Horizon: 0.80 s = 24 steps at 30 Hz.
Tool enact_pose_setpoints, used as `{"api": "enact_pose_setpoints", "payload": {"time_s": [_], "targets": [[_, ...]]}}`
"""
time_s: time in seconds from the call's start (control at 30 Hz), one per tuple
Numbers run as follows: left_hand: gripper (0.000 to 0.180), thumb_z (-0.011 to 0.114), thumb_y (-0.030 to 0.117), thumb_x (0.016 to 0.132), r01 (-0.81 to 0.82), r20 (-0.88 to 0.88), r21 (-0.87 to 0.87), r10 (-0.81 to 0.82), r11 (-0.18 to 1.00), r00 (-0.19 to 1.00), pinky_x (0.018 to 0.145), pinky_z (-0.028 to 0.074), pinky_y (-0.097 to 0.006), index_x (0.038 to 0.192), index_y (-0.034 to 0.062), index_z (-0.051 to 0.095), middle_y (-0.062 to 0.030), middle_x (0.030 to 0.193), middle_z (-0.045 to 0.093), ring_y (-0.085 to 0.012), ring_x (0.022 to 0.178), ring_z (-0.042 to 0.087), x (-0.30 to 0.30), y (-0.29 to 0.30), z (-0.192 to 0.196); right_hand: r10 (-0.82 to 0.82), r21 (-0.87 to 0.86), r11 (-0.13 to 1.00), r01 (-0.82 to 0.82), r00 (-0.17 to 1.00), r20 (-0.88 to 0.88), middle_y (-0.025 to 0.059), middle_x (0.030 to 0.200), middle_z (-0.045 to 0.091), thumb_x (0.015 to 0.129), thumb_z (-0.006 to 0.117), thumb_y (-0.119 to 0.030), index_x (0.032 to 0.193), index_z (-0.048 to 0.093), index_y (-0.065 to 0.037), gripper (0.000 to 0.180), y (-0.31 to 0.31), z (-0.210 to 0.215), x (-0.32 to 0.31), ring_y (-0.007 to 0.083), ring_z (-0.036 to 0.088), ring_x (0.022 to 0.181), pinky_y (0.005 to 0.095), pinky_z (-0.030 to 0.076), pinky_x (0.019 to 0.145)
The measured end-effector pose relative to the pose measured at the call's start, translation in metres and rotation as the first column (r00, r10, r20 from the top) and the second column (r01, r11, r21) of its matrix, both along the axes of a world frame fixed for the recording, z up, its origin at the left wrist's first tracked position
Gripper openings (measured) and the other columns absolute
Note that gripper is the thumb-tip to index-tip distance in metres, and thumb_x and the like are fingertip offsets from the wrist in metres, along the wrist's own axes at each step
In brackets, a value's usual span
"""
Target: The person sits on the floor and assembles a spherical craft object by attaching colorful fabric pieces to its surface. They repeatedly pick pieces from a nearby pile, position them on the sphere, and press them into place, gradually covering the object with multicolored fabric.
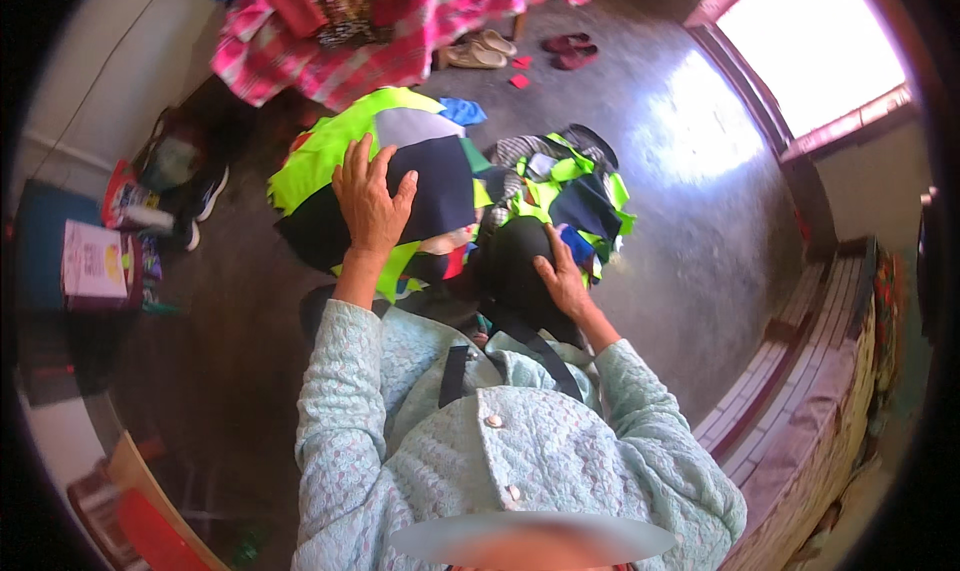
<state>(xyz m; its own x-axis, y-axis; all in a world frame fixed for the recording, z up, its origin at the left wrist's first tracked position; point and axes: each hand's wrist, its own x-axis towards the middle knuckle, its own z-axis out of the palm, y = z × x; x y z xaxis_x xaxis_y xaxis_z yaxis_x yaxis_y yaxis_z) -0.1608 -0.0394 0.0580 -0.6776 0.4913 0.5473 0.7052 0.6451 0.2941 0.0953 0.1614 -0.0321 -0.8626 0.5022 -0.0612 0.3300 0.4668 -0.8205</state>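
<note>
— Where are the two hands?

— The left hand (372, 199) lies flat, fingers spread and released, on a stack of garments (385, 176) in neon yellow-green, grey and dark navy. It grips nothing; the palm just presses on the navy panel on top. The right hand (562, 281) rests open on a black cloth (515, 261) lying in front of the person, the fingers pointing up toward a second, looser heap of clothes (565, 191).

— And where does that stack sit?

— On the dark floor (690, 231) straight ahead of the person, left of the loose heap and touching it. The heap mixes the same yellow-green with navy, blue and a striped piece.

— Is the right hand pinching the black cloth?

— Hard to be sure; the black fabric shows no folds at this size, so it looks like a flat rest rather than a pinch.

— What else is around?

— A pink plaid cloth (300, 56) drapes over something at the top, with beige sandals (480, 51) and dark red slippers (568, 49) beside it. A bright window (815, 46) lights the floor at the right, and a long low bench (800, 371) runs along that side. A black sneaker (208, 196) lies at the left.
</note>
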Motion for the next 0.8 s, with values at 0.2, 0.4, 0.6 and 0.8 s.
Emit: {"api": "enact_pose_setpoints", "payload": {"time_s": [0.2,0.4,0.6,0.8], "targets": [[0.056,0.057,0.048,0.086,-0.001,-0.055,-0.357,-0.020,0.934,0.998,0.106,0.026,-0.057,0.133,0.0173,0.050,-0.0114,0.145,0.040,-0.0333,0.137,0.031,-0.008,0.042,-0.032,-0.033,-0.079,0.996,0.031,0.999,-0.028,0.0204,0.140,0.039,0.091,0.056,-0.039,0.146,0.032,-0.012,0.066,-0.004,0.005,0.005,0.0349,0.040,0.129,0.0383,0.031,0.108],[0.058,0.056,0.046,0.087,-0.024,-0.070,-0.421,-0.007,0.907,0.998,0.106,0.027,-0.057,0.137,0.0187,0.046,-0.0101,0.145,0.039,-0.0319,0.137,0.031,-0.004,0.048,-0.031,-0.046,-0.306,0.952,0.009,0.992,-0.116,0.0169,0.137,0.041,0.087,0.063,-0.036,0.141,0.039,-0.011,0.064,0.015,-0.007,0.013,0.0317,0.041,0.127,0.0383,0.033,0.106],[0.058,0.055,0.045,0.087,-0.028,-0.062,-0.441,0.001,0.897,0.998,0.107,0.025,-0.055,0.138,0.0182,0.045,-0.0097,0.146,0.038,-0.0325,0.137,0.031,-0.001,0.051,-0.027,-0.235,-0.762,0.601,0.241,0.965,0.120,0.0017,0.100,0.064,0.095,0.057,-0.030,0.122,0.058,-0.007,0.036,0.050,-0.097,0.039,0.0125,0.057,0.091,0.0275,0.047,0.079],[0.060,0.053,0.044,0.087,-0.019,-0.053,-0.461,-0.006,0.887,0.999,0.109,0.023,-0.053,0.140,0.0169,0.043,-0.0107,0.147,0.036,-0.0344,0.137,0.031,0.000,0.052,-0.027,-0.533,-0.835,0.318,0.450,0.813,0.235,0.0029,0.097,0.063,0.092,0.058,-0.023,0.122,0.054,-0.006,0.034,0.102,-0.189,0.057,0.0138,0.061,0.081,0.0299,0.051,0.072]]}}
